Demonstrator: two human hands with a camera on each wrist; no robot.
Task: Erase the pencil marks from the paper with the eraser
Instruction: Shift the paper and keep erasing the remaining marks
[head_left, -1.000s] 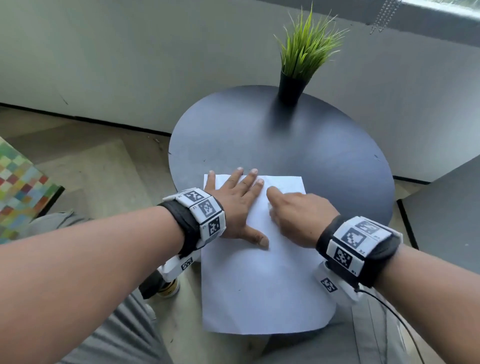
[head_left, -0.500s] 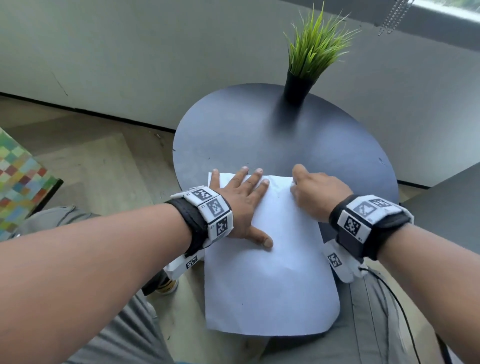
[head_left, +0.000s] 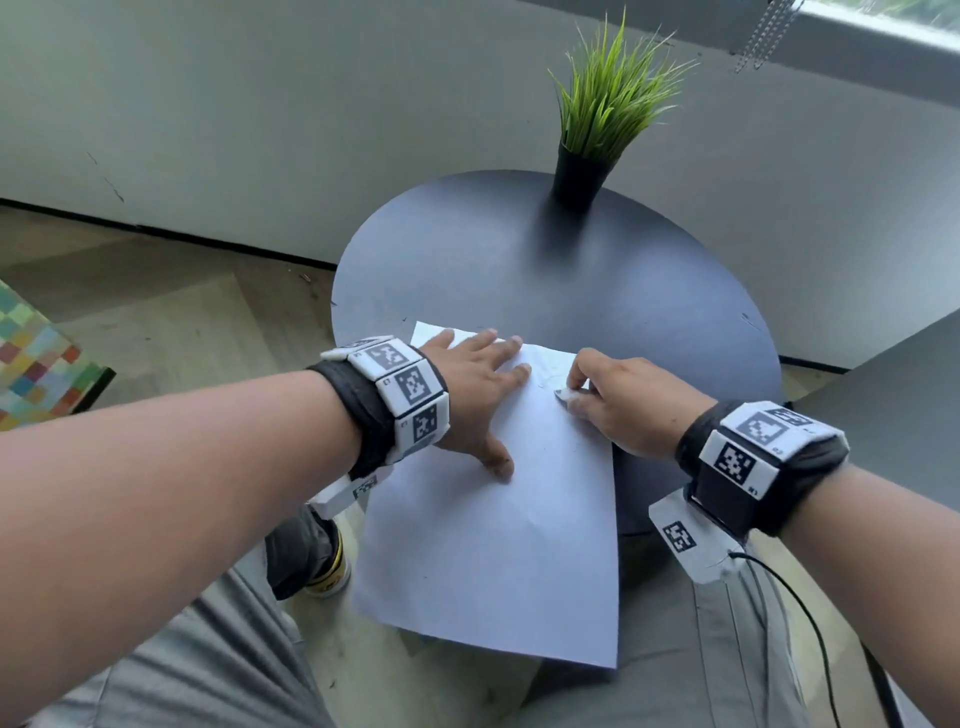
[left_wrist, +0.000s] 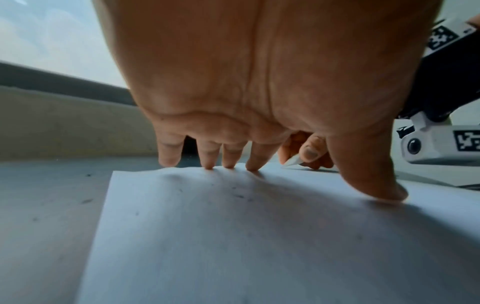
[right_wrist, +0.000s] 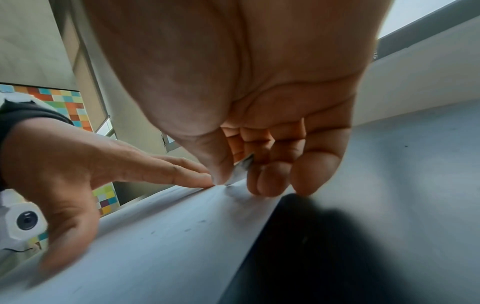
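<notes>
A white sheet of paper (head_left: 498, 519) lies on the round dark table (head_left: 519, 270), its near half hanging over the edge toward my lap. Faint pencil marks (head_left: 550, 379) show near its far right corner. My left hand (head_left: 475, 384) lies flat on the far left part of the sheet, fingers spread and thumb out, pressing it down (left_wrist: 228, 164). My right hand (head_left: 602, 395) pinches a small white eraser (head_left: 570, 396) between thumb and fingers, its tip on the paper by the marks (right_wrist: 240, 171). The eraser (left_wrist: 292, 160) also shows past the left index finger.
A black pot with green artificial grass (head_left: 597, 130) stands at the table's far edge by the wall. A second dark surface (head_left: 904, 395) lies to the right. A coloured checkered seat (head_left: 31, 358) is at the left. My shoe (head_left: 322, 561) is on the wooden floor.
My right hand went from the sheet's middle out to its far right corner, then came back a little with the eraser pinched and set on the paper. The left hand stayed pressing.
</notes>
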